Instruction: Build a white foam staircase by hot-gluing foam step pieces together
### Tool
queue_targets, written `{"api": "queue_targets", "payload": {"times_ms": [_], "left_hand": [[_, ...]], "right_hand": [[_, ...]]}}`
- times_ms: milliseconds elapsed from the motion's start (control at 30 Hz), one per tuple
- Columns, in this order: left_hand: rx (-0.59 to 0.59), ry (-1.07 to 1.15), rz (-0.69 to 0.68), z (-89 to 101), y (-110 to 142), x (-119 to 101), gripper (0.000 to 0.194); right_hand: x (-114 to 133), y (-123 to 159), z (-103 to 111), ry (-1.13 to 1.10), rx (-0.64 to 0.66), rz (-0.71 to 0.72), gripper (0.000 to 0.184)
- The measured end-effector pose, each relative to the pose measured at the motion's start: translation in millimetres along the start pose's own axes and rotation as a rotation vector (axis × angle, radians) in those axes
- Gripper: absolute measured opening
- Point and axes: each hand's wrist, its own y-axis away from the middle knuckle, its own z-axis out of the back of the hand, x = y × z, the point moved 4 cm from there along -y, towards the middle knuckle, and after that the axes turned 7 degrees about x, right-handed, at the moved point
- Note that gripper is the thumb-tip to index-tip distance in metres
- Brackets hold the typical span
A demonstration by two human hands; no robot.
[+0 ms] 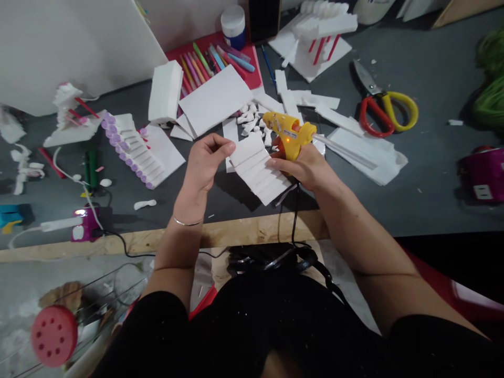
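The white ridged panel (258, 167) is over the grey table (429, 173), between both hands. The left hand (205, 161) pinches its 10 o'clock corner, thumb and fingertip narrow. At 3 o'clock, the right hand (313, 167) wraps round a yellow glue gun (289, 127), thumb against the panel. From there, scissors (380, 95) lie at 2 o'clock, a purple-edged stair piece (136, 149) at 9.

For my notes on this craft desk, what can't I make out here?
All in the head view:
Glue gun label: too small to read.
Its handle: partly hidden by the right hand.
Grooved white sheet, underside: turned away from the camera.
Green yarn: cut off by the right edge.
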Motion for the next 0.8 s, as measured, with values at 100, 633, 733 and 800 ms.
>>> {"api": "queue_targets", "payload": {"times_ms": [100, 633, 733, 800], "left_hand": [[-0.002, -0.003, 0.001, 0.2, -0.6, -0.1, 0.027], [0.008, 0.011, -0.020, 0.6, -1.9, -2.3, 0.025], [0.007, 0.001, -0.013, 1.0, -2.2, -2.7, 0.027], [0.011, -0.005, -0.014, 1.4, -2.8, -2.3, 0.028]], "right_hand": [[1.9, -0.1, 0.2, 0.011, 0.006, 0.021, 0.076], [8.5, 0.8, -0.8, 0.024, 0.030, -0.022, 0.073], [6.9, 0.2, -0.7, 0.024, 0.030, -0.015, 0.075], [6.0, 0.2, -0.3, 0.024, 0.023, -0.006, 0.076]]}}
